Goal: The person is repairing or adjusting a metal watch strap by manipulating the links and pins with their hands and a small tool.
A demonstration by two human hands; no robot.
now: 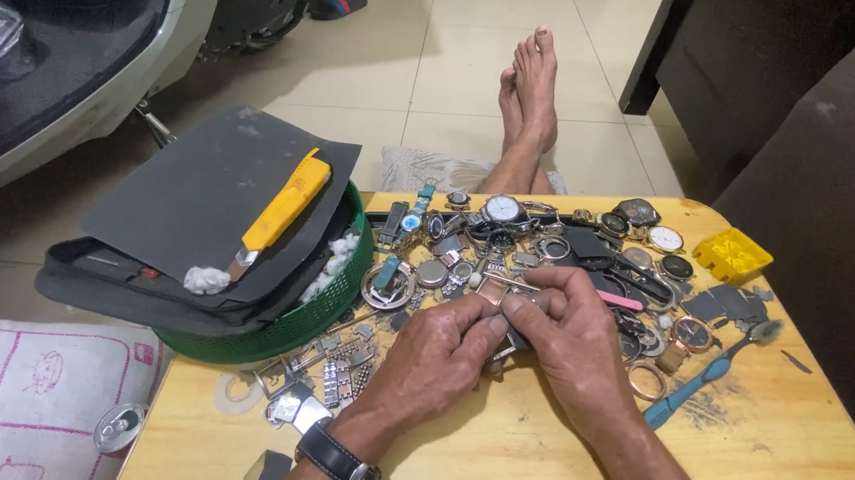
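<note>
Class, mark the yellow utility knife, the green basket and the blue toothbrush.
yellow utility knife [284,205], head view, middle of its handle.
green basket [328,303], head view, outer wall.
blue toothbrush [690,391], head view, its handle.

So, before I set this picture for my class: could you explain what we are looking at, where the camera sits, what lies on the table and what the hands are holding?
There is no machine here: a person works with two bare hands. The single picture comes from a camera worn on the head, looking down, so the person's own feet show beyond the table.

The left hand, with a wristwatch on its wrist, and the right hand meet over a yellow wooden table. Together they pinch a small metal watch part; exactly what it is I cannot tell.

Behind them lies a heap of watch faces, cases and straps. To the left, a green basket carries dark sandpaper sheets and a yellow utility knife. To the right are a blue toothbrush and a small yellow box.
</note>
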